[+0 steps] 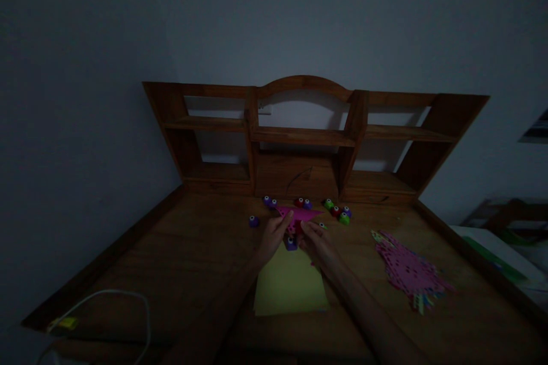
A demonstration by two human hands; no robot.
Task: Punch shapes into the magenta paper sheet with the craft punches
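My left hand [274, 235] and my right hand [317, 241] meet over the middle of a wooden desk [171, 251]. Together they pinch a pink sheet of paper [299, 214], the left at its near left edge and the right at its near right edge. A small purple craft punch [291, 243] sits just below the paper between my hands; in the dim light I cannot make out whether a finger rests on it. Under my wrists lies a yellow sheet of paper [291, 288], flat on the desk.
Several small punches, purple [253, 220], red [298, 202] and green [344, 218], lie scattered near the back shelf unit [303, 137]. A pile of punched pink paper [409, 271] sits at right. A white cable [107, 296] loops at the near left corner.
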